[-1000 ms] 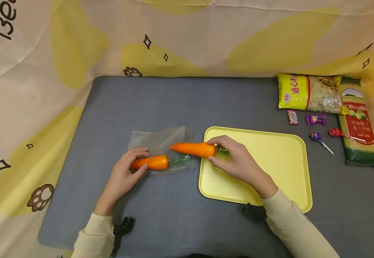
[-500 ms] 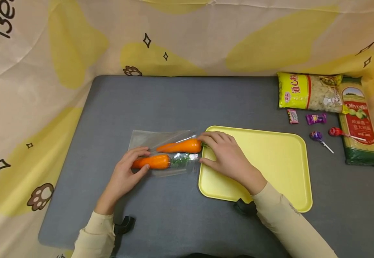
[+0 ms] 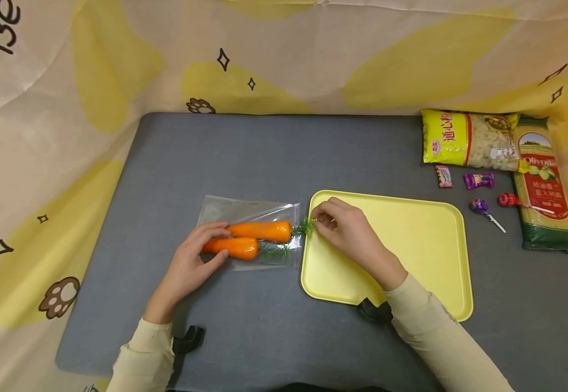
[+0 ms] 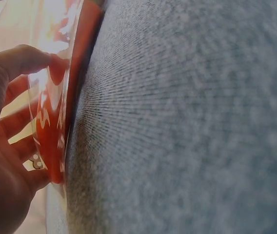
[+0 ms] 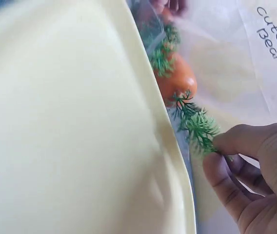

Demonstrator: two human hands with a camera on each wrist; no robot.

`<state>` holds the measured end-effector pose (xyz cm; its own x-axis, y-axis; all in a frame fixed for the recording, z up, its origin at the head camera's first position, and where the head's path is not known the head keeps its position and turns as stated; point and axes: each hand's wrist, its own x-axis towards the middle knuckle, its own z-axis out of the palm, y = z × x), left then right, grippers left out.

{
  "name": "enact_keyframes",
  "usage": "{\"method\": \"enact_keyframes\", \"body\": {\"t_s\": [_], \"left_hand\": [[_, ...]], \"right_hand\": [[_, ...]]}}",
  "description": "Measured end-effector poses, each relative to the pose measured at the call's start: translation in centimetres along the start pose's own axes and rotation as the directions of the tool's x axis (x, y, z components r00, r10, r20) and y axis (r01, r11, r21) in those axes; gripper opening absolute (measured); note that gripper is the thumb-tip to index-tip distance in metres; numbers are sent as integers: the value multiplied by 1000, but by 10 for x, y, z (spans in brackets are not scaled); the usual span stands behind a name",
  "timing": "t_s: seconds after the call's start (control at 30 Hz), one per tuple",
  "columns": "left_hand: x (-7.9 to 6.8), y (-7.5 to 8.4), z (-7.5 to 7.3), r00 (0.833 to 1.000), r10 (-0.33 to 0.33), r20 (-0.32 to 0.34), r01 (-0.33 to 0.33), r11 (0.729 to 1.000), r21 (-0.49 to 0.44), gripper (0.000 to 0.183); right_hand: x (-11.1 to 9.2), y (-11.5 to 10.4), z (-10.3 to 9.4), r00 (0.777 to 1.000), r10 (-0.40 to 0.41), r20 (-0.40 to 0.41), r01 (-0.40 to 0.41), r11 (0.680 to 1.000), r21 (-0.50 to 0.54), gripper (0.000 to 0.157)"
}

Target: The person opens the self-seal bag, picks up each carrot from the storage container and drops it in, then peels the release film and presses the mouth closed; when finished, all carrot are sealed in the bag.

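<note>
Two orange carrots with green tops lie side by side at a clear plastic bag (image 3: 235, 208) in the head view. My left hand (image 3: 189, 264) holds the nearer carrot (image 3: 237, 248) through the film, thumb on one side and fingers on the other. In the left wrist view, shiny film (image 4: 42, 114) lies between those fingers and the orange surface. The farther carrot (image 3: 271, 231) lies mostly within the bag, and its leaves (image 5: 200, 129) stick out past the bag's right edge. My right hand (image 3: 350, 228) pinches the leaf ends between thumb and fingertips, above the tray's left rim.
The yellow tray (image 3: 401, 256) lies right of the bag. Farther right are a pink candy (image 3: 443, 177), a purple candy (image 3: 480, 180), two lollipops (image 3: 480, 207), a yellow pasta bag (image 3: 470, 140) and a green-ended pasta pack (image 3: 545, 185). A patterned cloth (image 3: 284, 60) stands behind the table.
The farther carrot has moved left from over the tray's edge into the bag. My right hand shifted from the carrot's thick end to its leaf ends. The left hand stays in place.
</note>
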<state>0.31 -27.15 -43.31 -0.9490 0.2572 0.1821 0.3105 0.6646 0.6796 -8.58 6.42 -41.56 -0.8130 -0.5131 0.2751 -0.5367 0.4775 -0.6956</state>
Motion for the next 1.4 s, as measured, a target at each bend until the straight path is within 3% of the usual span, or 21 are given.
{"method": "enact_keyframes", "body": {"t_s": [0.23, 0.5, 0.67, 0.83, 0.93, 1.03, 1.13, 1.2, 1.27, 1.4], "left_hand": [[0, 0, 0, 1000, 13, -11, -13, 1000, -10, 40], [4, 3, -3, 1000, 9, 8, -9, 1000, 8, 43], [25, 13, -8, 999, 19, 40, -20, 999, 26, 37], [65, 28, -11, 988, 16, 155, -27, 997, 68, 39], [96, 33, -6, 962, -13, 273, -16, 995, 102, 43], [124, 34, 4, 911, -49, 410, 0, 993, 119, 44], [142, 35, 13, 855, -53, 516, -22, 990, 139, 42], [148, 37, 16, 835, -31, 549, -62, 987, 149, 36], [150, 40, 16, 836, -3, 549, -98, 983, 153, 29], [147, 50, 6, 884, 109, 455, -161, 984, 77, 17]], "right_hand": [[4, -17, 22, 997, 68, 46, -75, 982, 174, 14], [3, -22, 35, 966, 98, 238, -180, 918, 353, 22], [-6, -19, 21, 961, 129, 243, -225, 875, 428, 27], [-18, -15, 1, 976, 131, 176, -199, 866, 458, 26], [-26, -13, -11, 983, 118, 138, -166, 890, 424, 25], [-35, -12, -20, 985, 114, 129, -155, 911, 383, 27], [-46, -12, -27, 982, 115, 148, -162, 919, 361, 30], [-54, -10, -31, 980, 118, 158, -168, 920, 354, 30], [-62, -8, -36, 979, 128, 158, -178, 918, 355, 30], [-75, -2, -40, 977, 154, 151, -199, 913, 357, 27]]}}
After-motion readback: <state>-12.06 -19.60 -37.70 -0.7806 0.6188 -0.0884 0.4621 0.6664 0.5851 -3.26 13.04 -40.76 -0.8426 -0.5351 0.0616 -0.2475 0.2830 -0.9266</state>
